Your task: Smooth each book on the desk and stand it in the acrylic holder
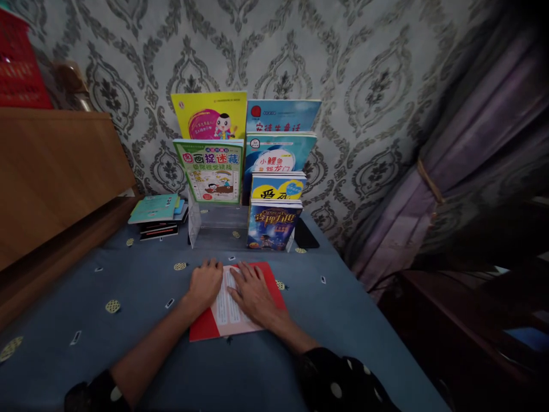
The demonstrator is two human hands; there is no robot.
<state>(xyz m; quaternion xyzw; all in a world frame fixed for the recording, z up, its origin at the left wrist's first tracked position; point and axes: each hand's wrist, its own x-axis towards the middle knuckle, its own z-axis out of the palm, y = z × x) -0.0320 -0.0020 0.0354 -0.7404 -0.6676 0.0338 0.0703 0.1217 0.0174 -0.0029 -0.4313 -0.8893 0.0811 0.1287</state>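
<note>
Red booklet, seemingly purple curtain

Table under a blue cloth, with pale round motifs and small white marks scattered over it. Near centre: red booklet, lying flat, white text panel up (partly covered). 12 o'clock from it: clear tiered stand at the table's far edge by the wall, loaded with upright picture books. 10 o'clock: low stack of thin booklets, teal one on top. 1 o'clock: dark flat object, just beside the stand (too dim to identify).
</note>
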